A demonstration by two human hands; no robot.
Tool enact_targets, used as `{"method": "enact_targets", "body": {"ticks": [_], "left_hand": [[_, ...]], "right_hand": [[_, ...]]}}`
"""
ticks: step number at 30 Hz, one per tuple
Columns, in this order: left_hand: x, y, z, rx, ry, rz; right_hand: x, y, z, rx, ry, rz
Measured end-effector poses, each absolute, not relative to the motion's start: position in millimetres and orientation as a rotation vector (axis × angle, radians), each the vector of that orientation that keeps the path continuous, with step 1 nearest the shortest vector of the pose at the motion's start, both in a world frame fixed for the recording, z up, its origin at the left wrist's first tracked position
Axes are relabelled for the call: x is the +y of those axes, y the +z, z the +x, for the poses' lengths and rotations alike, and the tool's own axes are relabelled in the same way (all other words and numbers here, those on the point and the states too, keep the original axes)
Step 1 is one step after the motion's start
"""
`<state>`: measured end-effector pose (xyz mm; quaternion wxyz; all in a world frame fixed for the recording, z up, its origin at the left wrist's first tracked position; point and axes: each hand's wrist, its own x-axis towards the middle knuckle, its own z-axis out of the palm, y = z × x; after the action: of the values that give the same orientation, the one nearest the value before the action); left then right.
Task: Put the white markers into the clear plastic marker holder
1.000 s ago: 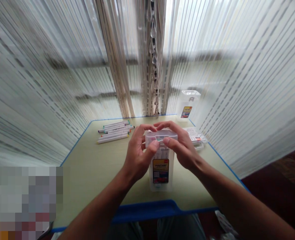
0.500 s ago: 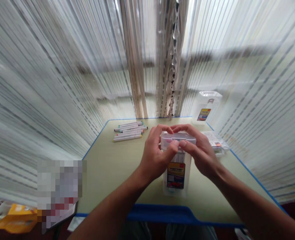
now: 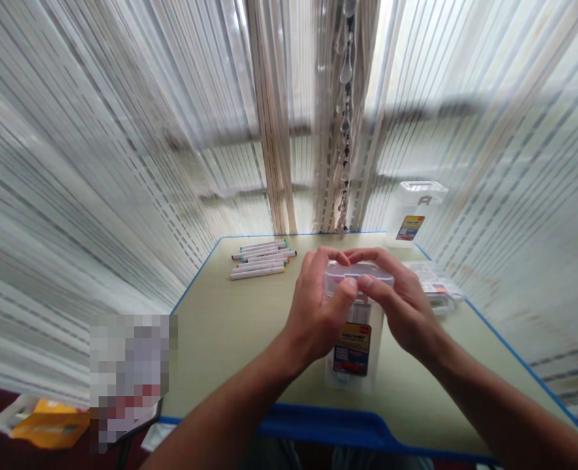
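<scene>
A clear plastic marker case (image 3: 352, 349) with a yellow and dark label stands upright near the table's front edge. My left hand (image 3: 321, 300) wraps round the left side of its lid (image 3: 335, 281), thumb on the front by the clasp. From the right, my right hand (image 3: 401, 287) grips the same lid, its thumb close to the left one. The fingertips of both hands meet behind the lid. Through the cloudy wall, pale marker shapes show faintly inside. Several white markers (image 3: 262, 261) with coloured ends lie in a loose pile farther back on the left.
The pale table (image 3: 220, 339) has a blue rim. A second clear case (image 3: 413, 212) stands at the back right corner. A flat clear box with a printed sheet (image 3: 430, 281) lies on the right. String curtains (image 3: 210, 130) hang behind. A yellow packet (image 3: 53, 421) is at lower left.
The view has swung left, so everything sits farther right in the picture. Both hands stay on the lid of the marker case, with the thumbs shifting only slightly.
</scene>
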<state>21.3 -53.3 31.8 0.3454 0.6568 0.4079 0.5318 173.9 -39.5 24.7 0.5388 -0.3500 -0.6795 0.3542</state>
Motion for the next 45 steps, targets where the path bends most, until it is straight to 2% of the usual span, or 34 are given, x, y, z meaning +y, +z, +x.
{"method": "enact_targets", "body": {"ticks": [45], "left_hand": [[-48.4, 31.8, 20.5, 1.040, 1.402, 1.749]], "right_hand": [[-37.3, 25.7, 170.9, -1.536, 0.937, -0.788]]}}
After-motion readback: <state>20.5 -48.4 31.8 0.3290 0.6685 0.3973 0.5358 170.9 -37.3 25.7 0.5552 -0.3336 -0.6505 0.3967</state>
